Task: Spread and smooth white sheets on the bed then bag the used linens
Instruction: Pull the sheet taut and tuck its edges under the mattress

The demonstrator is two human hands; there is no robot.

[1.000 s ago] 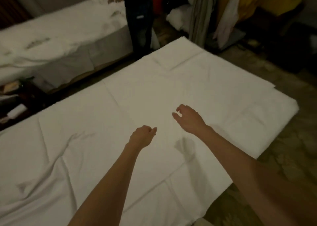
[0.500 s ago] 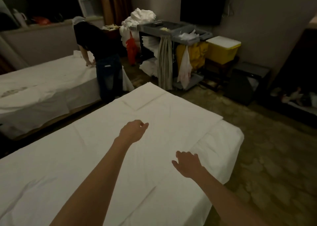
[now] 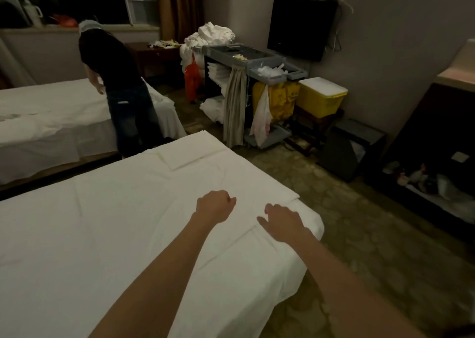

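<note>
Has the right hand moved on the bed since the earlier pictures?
Yes. The right hand has moved from the middle of the white sheet toward the bed's foot corner, where it now lies near the sheet's edge.
</note>
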